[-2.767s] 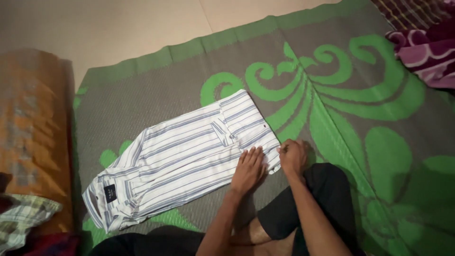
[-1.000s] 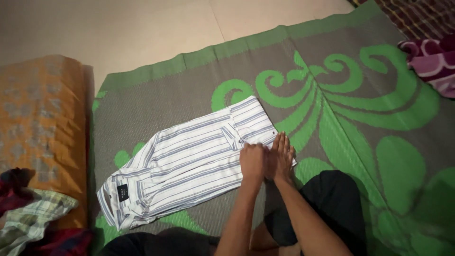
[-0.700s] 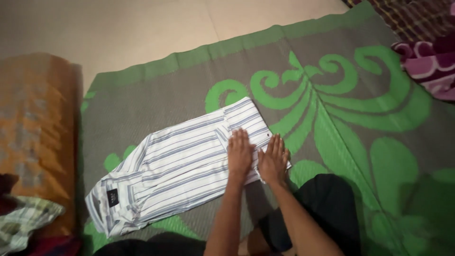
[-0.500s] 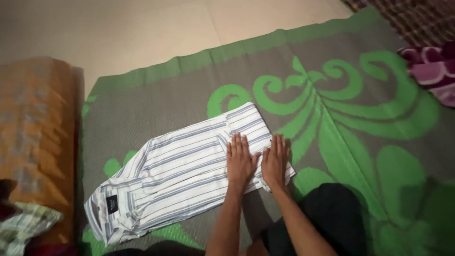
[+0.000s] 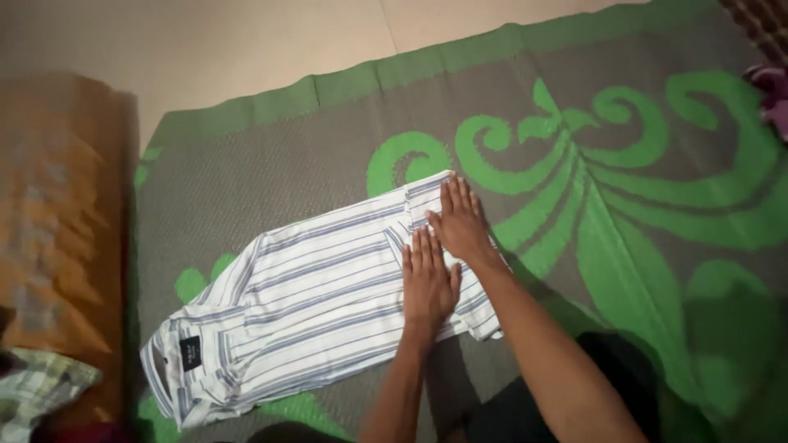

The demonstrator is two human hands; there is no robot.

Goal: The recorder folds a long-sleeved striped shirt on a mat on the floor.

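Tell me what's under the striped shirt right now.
The striped shirt lies on the green-and-grey mat. Both hands, left hand and right hand, press flat on top. Anything beneath the fabric is covered.

Woven grey floor mat with green scroll pattern (image 5: 624,189), spread on a pale beige floor (image 5: 205,49).
A folded white shirt with blue-grey stripes (image 5: 320,295) lies flat on the mat, collar toward the near left; an orange patterned cloth (image 5: 57,238) lies just beside the mat's left edge.
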